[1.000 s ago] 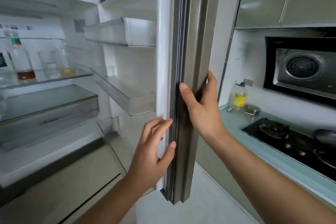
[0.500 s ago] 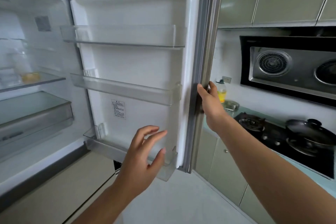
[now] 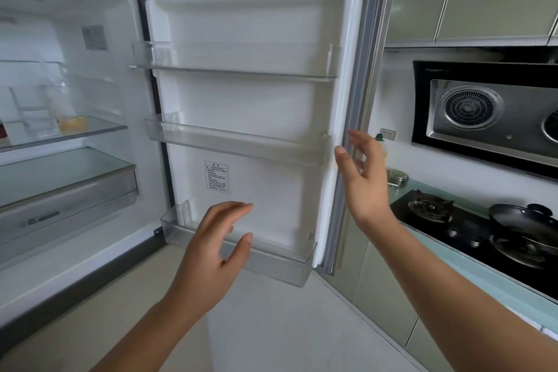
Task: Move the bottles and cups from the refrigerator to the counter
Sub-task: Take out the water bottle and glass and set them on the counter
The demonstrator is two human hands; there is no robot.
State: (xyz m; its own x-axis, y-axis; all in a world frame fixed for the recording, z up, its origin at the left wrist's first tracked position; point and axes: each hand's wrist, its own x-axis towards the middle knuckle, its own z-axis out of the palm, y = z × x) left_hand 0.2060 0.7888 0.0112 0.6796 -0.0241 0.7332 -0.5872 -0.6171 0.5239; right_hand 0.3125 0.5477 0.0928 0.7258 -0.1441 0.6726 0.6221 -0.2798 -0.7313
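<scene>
The refrigerator stands wide open, its door (image 3: 250,118) swung fully to the right with bare clear shelves. On the glass shelf (image 3: 99,131) inside at the left stand a clear cup (image 3: 37,113) and a glass (image 3: 71,113) with yellow liquid at its bottom. A bottle with a dark base (image 3: 2,131) is cut off by the left edge. My left hand (image 3: 211,254) hovers open in front of the door's lowest shelf. My right hand (image 3: 363,178) is open beside the door's right edge, holding nothing. The teal counter (image 3: 495,284) runs along the right.
A black gas hob (image 3: 459,225) with a dark lidded wok (image 3: 528,238) takes up the counter. A range hood (image 3: 489,112) hangs above it. A yellow bottle (image 3: 383,145) and a small metal dish (image 3: 397,177) stand in the corner behind my right hand. A drawer (image 3: 66,196) sits below the glass shelf.
The door has swung from nearly edge-on to fully open. My right hand has let go of its edge and spread its fingers. The view has shifted right.
</scene>
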